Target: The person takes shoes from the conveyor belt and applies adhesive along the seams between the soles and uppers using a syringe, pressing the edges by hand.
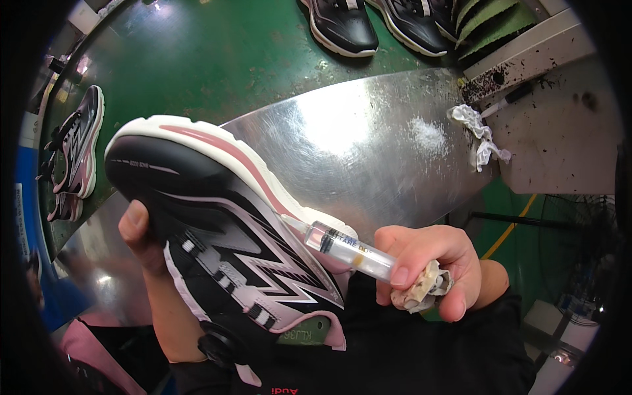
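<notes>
A black and pink sneaker (pixel 232 232) with a white and pink sole (pixel 237 153) is tilted on its side in front of me. My left hand (pixel 138 232) grips it near the toe; most of those fingers are hidden behind the shoe. In my right hand (pixel 434 266) is a clear plastic syringe (pixel 350 252), its plunger end wrapped in a crumpled, stained wad (pixel 424 291). The syringe's tip meets the seam between upper and sole, or lies very close to it. A green shoe last (pixel 303 332) shows inside the sneaker's collar.
A shiny metal sheet (pixel 316 173) covers part of the green table (pixel 207 64). Crumpled white tissue (pixel 476 131), white residue (pixel 428 137) and a brush-like tool (pixel 508 98) lie at the right. Other sneakers stand at the back (pixel 343 27) and far left (pixel 81 143).
</notes>
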Demonstrator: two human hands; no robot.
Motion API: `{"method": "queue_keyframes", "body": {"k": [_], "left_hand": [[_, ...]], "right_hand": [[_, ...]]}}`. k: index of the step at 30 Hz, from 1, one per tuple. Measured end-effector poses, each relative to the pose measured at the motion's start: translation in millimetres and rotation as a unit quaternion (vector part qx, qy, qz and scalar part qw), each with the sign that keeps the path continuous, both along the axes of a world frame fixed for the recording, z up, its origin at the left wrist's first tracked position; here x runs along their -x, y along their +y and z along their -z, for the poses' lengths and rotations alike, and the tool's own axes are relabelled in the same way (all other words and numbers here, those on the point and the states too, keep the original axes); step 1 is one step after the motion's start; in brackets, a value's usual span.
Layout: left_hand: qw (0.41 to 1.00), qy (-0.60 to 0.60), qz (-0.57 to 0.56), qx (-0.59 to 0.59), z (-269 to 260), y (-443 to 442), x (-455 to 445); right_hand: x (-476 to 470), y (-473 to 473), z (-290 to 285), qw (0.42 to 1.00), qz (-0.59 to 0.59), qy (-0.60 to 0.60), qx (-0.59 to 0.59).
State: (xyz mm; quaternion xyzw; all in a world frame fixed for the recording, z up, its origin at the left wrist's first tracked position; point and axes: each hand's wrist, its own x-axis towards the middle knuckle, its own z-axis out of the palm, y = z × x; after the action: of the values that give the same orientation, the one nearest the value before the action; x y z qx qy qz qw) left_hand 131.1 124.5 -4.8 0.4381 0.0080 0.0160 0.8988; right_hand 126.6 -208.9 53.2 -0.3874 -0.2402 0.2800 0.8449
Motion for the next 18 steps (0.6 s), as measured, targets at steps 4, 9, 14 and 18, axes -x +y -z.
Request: {"method": "queue_keyframes", "body": {"k": [4, 9, 14, 18], "left_hand": [[0.991, 0.039, -0.103, -0.073, 9, 14, -3], [0.99, 0.073, -0.113, -0.048, -5, 9, -3], [0.995, 0.061, -0.06, 0.045, 19, 5, -27], [0.991, 0.066, -0.034, 0.107, -2, -6, -13]], "right_hand": [[3, -7, 2, 0.999, 0.001, -0.025, 0.029], [10, -17, 4, 0.997, 0.005, -0.064, 0.047], [20, -26, 13, 0.99, 0.041, -0.096, 0.091], [31, -33, 12, 0.992, 0.034, -0.095, 0.07]]}}
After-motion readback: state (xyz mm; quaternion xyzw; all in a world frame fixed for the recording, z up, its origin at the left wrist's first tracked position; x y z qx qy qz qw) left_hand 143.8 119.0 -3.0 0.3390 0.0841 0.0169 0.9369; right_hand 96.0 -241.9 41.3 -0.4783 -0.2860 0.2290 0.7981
